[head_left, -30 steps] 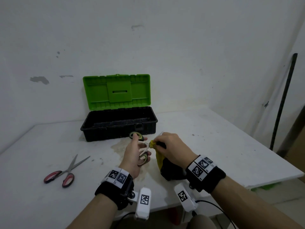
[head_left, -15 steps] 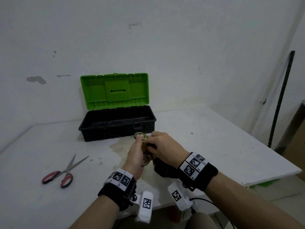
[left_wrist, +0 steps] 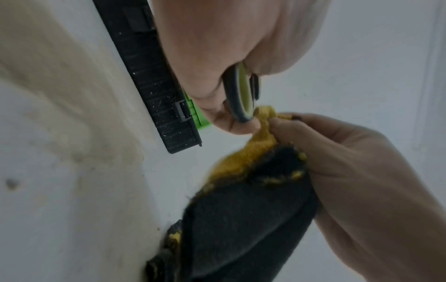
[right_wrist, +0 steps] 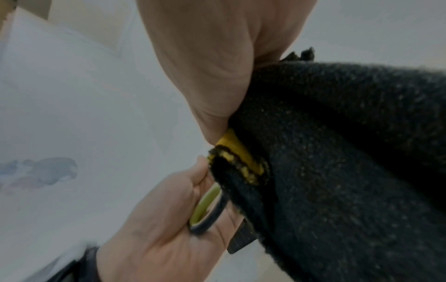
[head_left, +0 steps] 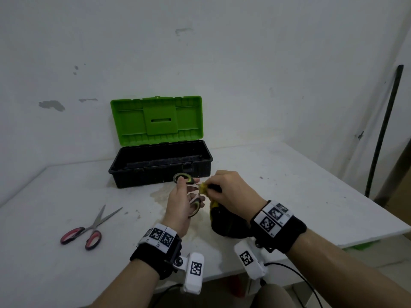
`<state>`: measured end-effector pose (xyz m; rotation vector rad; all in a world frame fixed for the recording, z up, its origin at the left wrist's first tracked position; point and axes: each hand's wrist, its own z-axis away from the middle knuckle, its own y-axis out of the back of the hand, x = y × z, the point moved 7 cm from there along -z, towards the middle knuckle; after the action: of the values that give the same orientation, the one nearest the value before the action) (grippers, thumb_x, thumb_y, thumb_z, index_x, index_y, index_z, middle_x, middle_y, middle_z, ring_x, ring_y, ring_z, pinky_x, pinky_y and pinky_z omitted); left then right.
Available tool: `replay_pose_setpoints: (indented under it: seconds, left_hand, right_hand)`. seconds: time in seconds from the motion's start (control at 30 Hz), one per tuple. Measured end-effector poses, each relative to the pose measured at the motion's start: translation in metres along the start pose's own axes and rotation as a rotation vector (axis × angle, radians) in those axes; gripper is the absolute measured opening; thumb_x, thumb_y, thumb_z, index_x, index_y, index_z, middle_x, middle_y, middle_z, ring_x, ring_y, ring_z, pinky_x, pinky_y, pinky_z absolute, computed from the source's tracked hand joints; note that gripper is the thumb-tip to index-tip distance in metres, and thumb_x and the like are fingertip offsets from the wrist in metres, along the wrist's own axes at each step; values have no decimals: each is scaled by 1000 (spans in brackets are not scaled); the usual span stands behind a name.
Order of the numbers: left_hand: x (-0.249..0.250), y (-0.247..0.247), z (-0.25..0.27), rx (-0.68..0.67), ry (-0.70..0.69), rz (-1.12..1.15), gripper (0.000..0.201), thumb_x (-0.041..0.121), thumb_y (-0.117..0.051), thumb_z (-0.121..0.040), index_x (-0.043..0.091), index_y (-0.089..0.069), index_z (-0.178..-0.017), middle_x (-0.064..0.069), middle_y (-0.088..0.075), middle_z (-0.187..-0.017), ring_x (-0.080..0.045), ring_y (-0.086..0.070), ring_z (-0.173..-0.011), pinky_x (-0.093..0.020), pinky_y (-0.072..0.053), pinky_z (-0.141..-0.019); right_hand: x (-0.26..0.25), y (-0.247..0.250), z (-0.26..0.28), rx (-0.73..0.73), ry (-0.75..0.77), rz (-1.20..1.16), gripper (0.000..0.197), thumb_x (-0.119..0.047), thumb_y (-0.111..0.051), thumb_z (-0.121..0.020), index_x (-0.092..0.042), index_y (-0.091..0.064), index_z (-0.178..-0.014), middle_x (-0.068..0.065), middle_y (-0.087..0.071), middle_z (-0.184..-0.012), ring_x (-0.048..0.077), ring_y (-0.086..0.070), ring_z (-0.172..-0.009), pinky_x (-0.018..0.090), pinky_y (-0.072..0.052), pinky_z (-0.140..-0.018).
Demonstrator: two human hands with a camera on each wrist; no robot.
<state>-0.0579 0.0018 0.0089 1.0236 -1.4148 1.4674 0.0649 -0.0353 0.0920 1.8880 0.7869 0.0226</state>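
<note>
My left hand (head_left: 181,200) grips a pair of scissors with green-and-black handles (head_left: 182,178), fingers through the loops, just in front of the toolbox. My right hand (head_left: 229,192) pinches a black cloth with a yellow edge (head_left: 203,188) against the scissor blades, which are hidden under the cloth and fingers. The rest of the cloth (head_left: 226,224) hangs down to the table below my right wrist. The left wrist view shows a handle loop (left_wrist: 241,95) beside the yellow hem (left_wrist: 263,124). In the right wrist view the dark cloth (right_wrist: 337,152) fills the right side and the green handle (right_wrist: 207,206) lies in my left palm.
An open toolbox with a black tray (head_left: 160,165) and upright green lid (head_left: 156,120) stands at the back of the white table (head_left: 289,185). Red-handled scissors (head_left: 89,227) lie on the left. A dark pole (head_left: 382,130) leans on the wall at right.
My right hand with the cloth slid in along the scissors toward the handles, then drew back a little to the right. The handles have spread apart again.
</note>
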Motion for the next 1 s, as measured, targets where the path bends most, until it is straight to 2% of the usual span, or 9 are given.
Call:
replay_pose_setpoints:
  seconds: [0.07,0.23,0.33,0.47,0.53,0.63,0.8,0.9,1.0]
  left_hand:
    - [0,1,-1,4,4,1,51,41,-29,-109,7,-67,-106,-8,-73,-84,-20,-66,-68,-32,-58,-63]
    - [-6,-6,1,-23,10,-84,47,40,-30,-109,13,-68,-111,-10,-75,-103,-21,-73,-95,-32,-56,-72]
    - [-8,-2,1,-4,-16,-119,47,41,-31,-108,14,-70,-108,-14,-75,-102,-26,-72,-96,-33,-55,-73]
    - [-8,-1,0,-17,-43,-130,46,39,-33,-108,10,-69,-109,-16,-75,-97,-27,-73,-91,-31,-56,-69]
    - [-8,-1,0,-11,-58,-141,46,39,-33,-108,10,-70,-110,-15,-76,-96,-26,-73,-91,-30,-57,-68]
    - [-9,0,-2,6,-64,-125,45,39,-33,-108,11,-69,-109,-12,-77,-97,-26,-74,-94,-37,-59,-77]
    - [-10,-3,-2,0,-65,-117,46,37,-34,-109,7,-68,-110,-16,-74,-95,-24,-73,-87,-27,-56,-64]
    - [-13,0,-2,14,-63,-87,45,38,-34,-109,10,-69,-106,-11,-77,-93,-22,-75,-90,-33,-56,-71]
    - [-12,2,-3,38,-58,-45,44,38,-35,-108,11,-69,-104,-5,-79,-89,-17,-76,-87,-36,-57,-76]
  right_hand:
    - [5,7,0,37,-30,-10,18,-27,-62,-91,-16,-75,-98,2,-64,-87,17,-60,-78,31,-51,-72]
    - [-6,-10,5,-13,-16,-19,17,-22,-62,-92,-19,-74,-103,2,-63,-90,14,-57,-81,19,-42,-71]
    - [-11,-13,6,-55,13,-16,17,-18,-63,-89,-13,-75,-100,5,-64,-88,15,-57,-78,22,-44,-71]
    - [-19,-16,6,-107,73,-30,15,-14,-61,-89,-10,-74,-97,-2,-58,-87,4,-46,-74,17,-38,-69]
    - [-14,-16,5,-117,45,0,16,-18,-61,-90,-13,-74,-99,-4,-55,-87,7,-49,-75,20,-42,-70]
    - [-2,-9,1,-86,-7,42,17,-22,-60,-92,-17,-74,-100,2,-59,-90,17,-58,-80,31,-50,-74]
    - [-17,-20,7,-133,77,21,16,-17,-59,-91,-13,-73,-98,0,-58,-91,18,-59,-80,30,-49,-73]
    - [-3,-16,4,-84,15,55,17,-24,-59,-92,-16,-73,-98,1,-58,-90,20,-59,-79,36,-52,-73]
    - [6,-8,2,15,-6,33,16,-23,-59,-92,-15,-72,-98,2,-58,-89,19,-58,-79,36,-51,-72]
